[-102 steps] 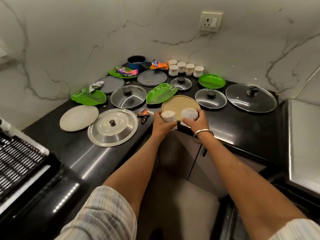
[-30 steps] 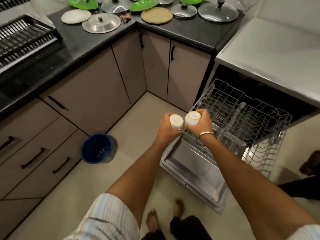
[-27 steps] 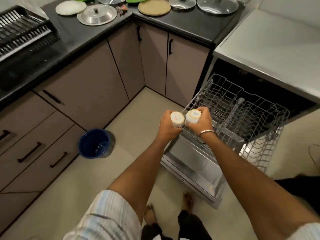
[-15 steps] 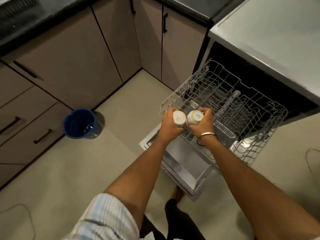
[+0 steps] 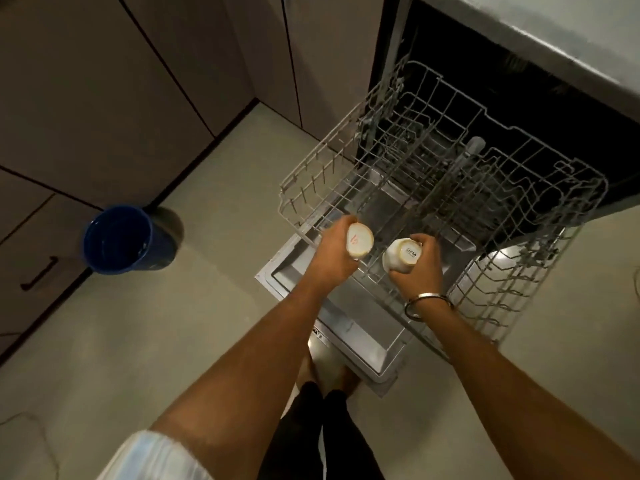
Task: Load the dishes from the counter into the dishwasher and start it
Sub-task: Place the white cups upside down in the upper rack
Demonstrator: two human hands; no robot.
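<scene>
Dishwasher (image 5: 519, 46): door (image 5: 349, 327) folded down over the floor, wire upper rack (image 5: 502, 202) pulled out above it.
Surroundings: blue bucket (image 5: 119, 239) on the floor to the left, cabinet fronts (image 5: 104, 81) behind it.
Left hand (image 5: 334, 252): clenched around a white cup (image 5: 360, 240), base up, over the rack's near-left corner.
Right hand (image 5: 417, 265): grasping a second cup (image 5: 401, 259), base up, over the rack's front edge; bangle (image 5: 427, 304) on the wrist.
Change: the cups touched half a second ago; now they are apart.

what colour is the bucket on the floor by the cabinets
Dark blue bucket; the head view, the only one, shows it.
</scene>
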